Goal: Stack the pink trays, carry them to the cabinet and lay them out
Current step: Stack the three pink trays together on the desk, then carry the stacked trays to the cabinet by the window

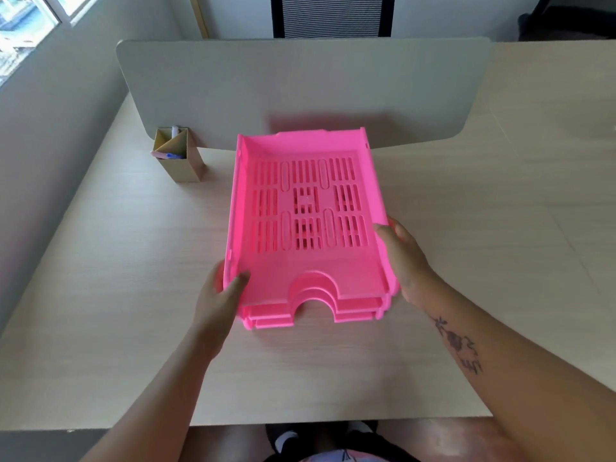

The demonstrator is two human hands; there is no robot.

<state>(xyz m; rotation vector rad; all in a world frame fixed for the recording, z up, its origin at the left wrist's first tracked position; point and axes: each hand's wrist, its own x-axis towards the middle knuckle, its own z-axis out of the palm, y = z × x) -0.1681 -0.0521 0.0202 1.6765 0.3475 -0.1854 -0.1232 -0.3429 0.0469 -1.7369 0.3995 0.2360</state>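
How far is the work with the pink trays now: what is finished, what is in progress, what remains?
Done: the pink trays sit nested in one stack on the desk. In hand: the left hand and right hand have a grip on the stack's two sides. Left: carrying it to the cabinet, which is not in view, and laying the trays out.

I count three pink trays [301, 228], nested in one stack, going by the three front lips. Two hands: left hand [218, 296], right hand [405, 258]. One cardboard pen holder [180, 158] far left, at least two pens in it. One divider panel [300, 88]. One chair [331, 15].
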